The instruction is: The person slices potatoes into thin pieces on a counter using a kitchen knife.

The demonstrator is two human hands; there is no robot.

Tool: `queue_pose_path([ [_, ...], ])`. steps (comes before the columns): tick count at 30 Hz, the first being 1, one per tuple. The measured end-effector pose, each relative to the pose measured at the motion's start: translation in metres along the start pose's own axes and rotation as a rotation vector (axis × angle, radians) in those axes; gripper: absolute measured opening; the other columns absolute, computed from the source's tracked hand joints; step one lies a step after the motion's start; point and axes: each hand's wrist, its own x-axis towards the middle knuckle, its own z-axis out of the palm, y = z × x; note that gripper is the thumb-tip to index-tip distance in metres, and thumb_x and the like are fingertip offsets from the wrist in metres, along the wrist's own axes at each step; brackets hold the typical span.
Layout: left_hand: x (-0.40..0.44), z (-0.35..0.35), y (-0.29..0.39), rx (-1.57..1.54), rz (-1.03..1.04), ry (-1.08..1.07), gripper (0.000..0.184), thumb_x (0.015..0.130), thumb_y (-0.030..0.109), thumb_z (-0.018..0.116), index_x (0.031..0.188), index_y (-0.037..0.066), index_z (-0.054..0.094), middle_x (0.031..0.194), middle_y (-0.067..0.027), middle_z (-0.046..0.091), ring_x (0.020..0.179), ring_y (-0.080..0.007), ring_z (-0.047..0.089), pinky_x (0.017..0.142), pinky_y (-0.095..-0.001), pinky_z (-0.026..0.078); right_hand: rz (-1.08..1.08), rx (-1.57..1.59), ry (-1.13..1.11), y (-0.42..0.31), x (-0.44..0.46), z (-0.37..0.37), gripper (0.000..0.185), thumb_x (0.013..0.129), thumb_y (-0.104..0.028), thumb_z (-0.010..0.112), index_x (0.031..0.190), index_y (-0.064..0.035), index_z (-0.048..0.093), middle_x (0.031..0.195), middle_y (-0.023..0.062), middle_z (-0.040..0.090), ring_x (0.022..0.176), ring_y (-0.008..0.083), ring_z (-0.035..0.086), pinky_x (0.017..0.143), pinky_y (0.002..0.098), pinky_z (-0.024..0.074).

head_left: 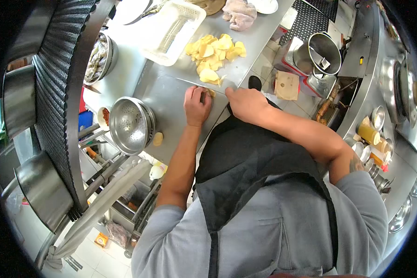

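My left hand (198, 105) is over the steel counter (164, 99), its fingers curled by a small yellow slice (211, 92). To its right my right hand (248, 104) is closed at the counter's edge; what it holds, if anything, is hidden. Beyond both hands lies a pile of yellow slices (213, 53). A single round slice (158, 139) rests near a steel colander (129, 125) on the left.
A white plastic basket (171, 34) and a piece of raw meat (239, 14) lie at the far side. At left is a steel bowl of grey pieces (111, 58). A large pot (306, 58) stands at right, past the counter edge.
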Motion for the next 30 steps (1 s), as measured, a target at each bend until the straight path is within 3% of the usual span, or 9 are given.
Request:
queue_pose_path([
  [6, -0.005, 0.004, -0.005, 0.000, -0.011, 0.020, 0.022, 0.081, 0.009, 0.073, 0.101, 0.005, 0.066, 0.105, -0.0171, 0.063, 0.096, -0.0376, 0.062, 0.083, -0.0449, 0.053, 0.057, 0.008, -0.053, -0.001, -0.008, -0.005, 0.018, 0.091, -0.010, 0.052, 0.106, -0.0007, 0.054, 0.083, 0.0217, 0.071, 0.079, 0.0411, 0.072, 0.067, 0.0526, 0.0572],
  [12, -0.006, 0.008, -0.009, -0.022, 0.026, 0.066, 0.022, 0.081, 0.010, 0.074, 0.101, 0.005, 0.064, 0.104, -0.0182, 0.063, 0.096, -0.0390, 0.062, 0.084, -0.0461, 0.052, 0.077, 0.082, -0.110, 0.001, 0.004, 0.008, 0.019, 0.093, -0.013, 0.050, 0.108, -0.0019, 0.056, 0.091, 0.0239, 0.072, 0.087, 0.0422, 0.072, 0.075, 0.0540, 0.0564],
  [23, -0.007, 0.010, -0.012, -0.024, 0.089, 0.091, 0.020, 0.086, 0.008, 0.070, 0.103, 0.005, 0.063, 0.103, -0.0190, 0.063, 0.094, -0.0384, 0.061, 0.082, -0.0445, 0.052, 0.060, 0.079, -0.061, 0.003, 0.042, 0.038, 0.020, 0.094, -0.012, 0.051, 0.112, -0.0035, 0.056, 0.095, 0.0231, 0.073, 0.090, 0.0419, 0.072, 0.077, 0.0520, 0.0575],
  [30, -0.006, 0.010, -0.008, -0.045, 0.075, 0.081, 0.017, 0.083, 0.004, 0.069, 0.098, 0.004, 0.061, 0.099, -0.0177, 0.062, 0.091, -0.0371, 0.060, 0.079, -0.0450, 0.051, 0.081, 0.032, -0.088, -0.017, 0.009, -0.007, 0.019, 0.094, -0.012, 0.051, 0.107, -0.0004, 0.059, 0.093, 0.0226, 0.073, 0.087, 0.0412, 0.073, 0.075, 0.0512, 0.0580],
])
